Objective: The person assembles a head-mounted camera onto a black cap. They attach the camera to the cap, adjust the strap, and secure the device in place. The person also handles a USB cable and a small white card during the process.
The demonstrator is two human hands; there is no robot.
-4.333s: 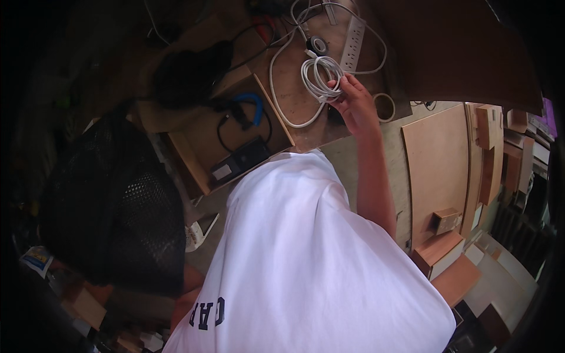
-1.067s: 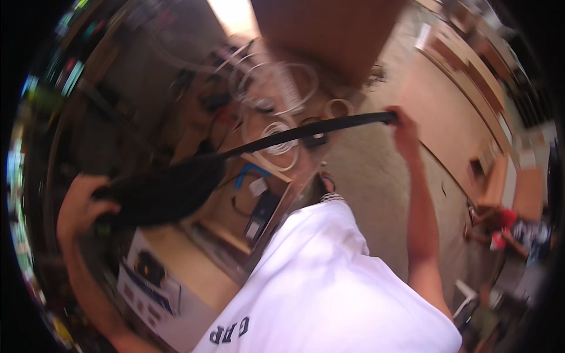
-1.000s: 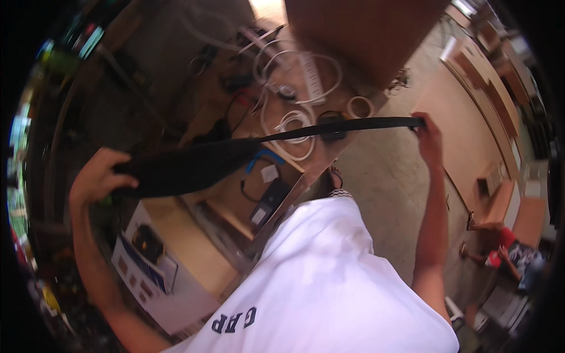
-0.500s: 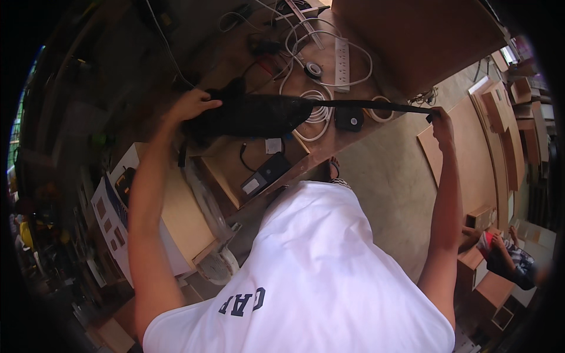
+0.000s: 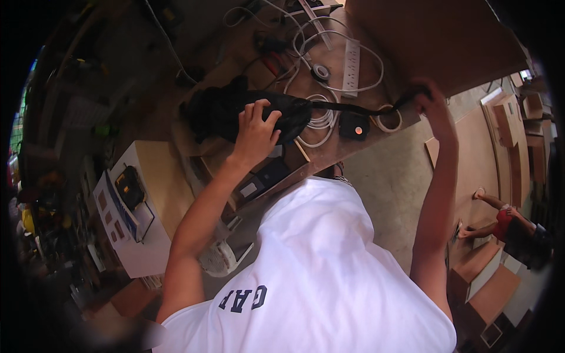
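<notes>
A soft black fabric bag (image 5: 212, 112) lies across the far side of the workbench, over a shallow wooden tray. On its right part rests my left hand (image 5: 257, 132), palm down, fingers apart and slightly curled. From the bag's right end a long black strap (image 5: 359, 109) runs to the right and sags a little. My right hand (image 5: 434, 109), slightly blurred, is closed round the strap's far end above the bench's right edge. Below the bag, a dark box with a white label (image 5: 250, 189) shows partly behind my left forearm.
A white power strip (image 5: 351, 67), looped white cables (image 5: 321, 120), a tape roll (image 5: 388, 119) and a black square device (image 5: 354, 125) lie on the bench. A large brown panel (image 5: 435, 47) stands at back right. Another person (image 5: 509, 226) sits among wooden boards at the right.
My left hand has moved right from the bag's left end onto its top. My right hand has shifted slightly up and left; the strap has gone from taut to slack.
</notes>
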